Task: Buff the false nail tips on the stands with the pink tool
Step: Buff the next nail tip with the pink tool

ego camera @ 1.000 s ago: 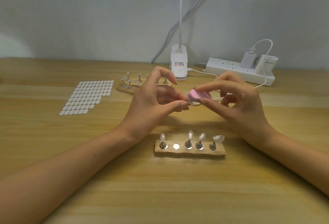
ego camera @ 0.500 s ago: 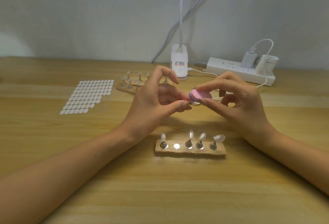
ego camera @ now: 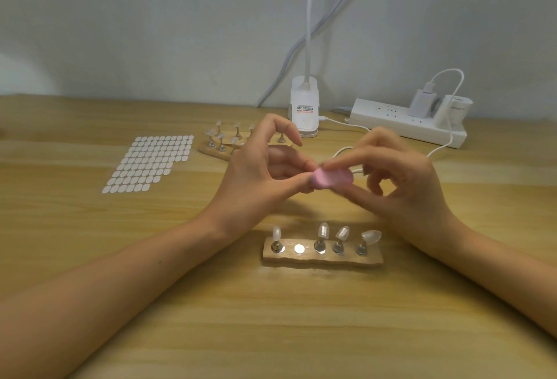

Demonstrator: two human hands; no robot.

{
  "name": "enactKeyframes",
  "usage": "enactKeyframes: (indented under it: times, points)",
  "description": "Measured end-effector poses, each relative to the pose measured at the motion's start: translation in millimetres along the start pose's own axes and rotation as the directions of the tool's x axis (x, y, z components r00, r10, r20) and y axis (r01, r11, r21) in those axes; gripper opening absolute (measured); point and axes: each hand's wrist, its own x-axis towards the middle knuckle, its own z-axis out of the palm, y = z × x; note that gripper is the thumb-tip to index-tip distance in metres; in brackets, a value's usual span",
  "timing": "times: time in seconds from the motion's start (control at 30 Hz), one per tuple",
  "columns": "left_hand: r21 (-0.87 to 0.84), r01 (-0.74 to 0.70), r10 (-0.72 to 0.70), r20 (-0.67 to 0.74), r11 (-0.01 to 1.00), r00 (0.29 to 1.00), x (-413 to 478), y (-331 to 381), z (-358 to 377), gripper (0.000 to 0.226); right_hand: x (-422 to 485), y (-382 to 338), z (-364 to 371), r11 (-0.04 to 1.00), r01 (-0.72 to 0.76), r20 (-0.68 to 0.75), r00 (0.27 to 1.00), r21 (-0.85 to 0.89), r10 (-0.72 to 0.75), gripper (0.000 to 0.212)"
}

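Note:
My right hand (ego camera: 404, 194) pinches the pink tool (ego camera: 331, 178), a small oval pad, between thumb and fingers above the table. My left hand (ego camera: 259, 179) meets it from the left. Its thumb and fingertips pinch a small false nail tip that the pad almost wholly hides. Just below the hands lies a wooden base (ego camera: 322, 259) with several clear nail tips on metal stands (ego camera: 321, 240). Its second slot (ego camera: 299, 248) shows only a bright metal disc.
A second wooden base with nail stands (ego camera: 217, 148) lies behind my left hand. A sheet of white oval stickers (ego camera: 150, 163) is at the left. A white lamp base (ego camera: 304, 110), a power strip (ego camera: 401, 124) and a white cable (ego camera: 343, 151) sit at the back.
The pink tool has dropped a little and tilted its face toward me, still against my left fingertips. The base and stands have not moved.

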Motion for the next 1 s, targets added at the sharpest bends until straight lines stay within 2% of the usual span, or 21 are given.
enactKeyframes:
  times: [0.03, 0.13, 0.27, 0.37, 0.47, 0.57, 0.7, 0.8, 0.9, 1.0]
  points:
    - [-0.004, 0.009, -0.009, -0.003, 1.0, 1.0, 0.3, -0.4, -0.2, 0.045, -0.7, -0.1, 0.5, 1.0, 0.021, 0.014, 1.0, -0.003, -0.021, 0.019]
    - [-0.04, 0.035, -0.035, -0.001, 0.999, 0.999, 0.8, -0.8, -0.5, 0.041, 0.7, 0.6, -1.7, 0.998, -0.063, -0.051, 0.997, -0.002, 0.062, 0.018]
    - [-0.032, 0.035, -0.034, 0.016, 0.999, 0.999, 0.8, 0.5, 0.3, 0.043, -0.8, 1.0, -1.1, 1.0, 0.008, -0.002, 1.0, -0.01, -0.008, 0.021]
    - [-0.044, 0.036, -0.035, 0.021, 0.998, 0.999, 0.5, 0.1, 0.1, 0.042, 0.4, -0.3, -1.5, 0.998, -0.059, -0.049, 0.997, 0.018, 0.06, 0.019]
    - [-0.036, 0.032, -0.031, 0.02, 0.999, 0.999, 1.0, 0.0, -0.3, 0.043, -1.2, -1.2, -0.1, 0.999, 0.039, 0.012, 0.999, -0.006, -0.039, 0.02]
    - [-0.054, 0.041, -0.04, 0.019, 0.998, 0.999, 1.4, -0.4, -0.1, 0.041, 0.9, -0.7, -1.6, 0.998, -0.057, -0.046, 0.997, -0.003, 0.057, 0.019]
    - [-0.058, 0.046, -0.045, 0.021, 0.997, 0.999, 1.6, -0.3, -0.5, 0.042, -0.9, -1.0, -0.1, 0.999, 0.037, 0.015, 0.999, -0.002, -0.037, 0.019]
    - [-0.091, 0.064, -0.062, 0.024, 0.994, 0.998, 1.9, -0.2, -0.2, 0.04, 0.6, -0.7, -2.0, 0.999, -0.053, -0.041, 0.998, 0.009, 0.053, 0.019]
    - [-0.098, 0.071, -0.068, 0.039, 0.993, 0.997, 2.1, -0.8, 0.0, 0.04, -0.5, -0.4, -0.8, 1.0, 0.03, 0.003, 1.0, 0.0, -0.03, 0.02]
    - [-0.131, 0.084, -0.077, 0.057, 0.988, 0.995, 2.4, -0.7, 0.4, 0.039, 0.6, 0.8, -2.7, 0.999, -0.051, -0.052, 0.997, 0.0, 0.051, 0.019]
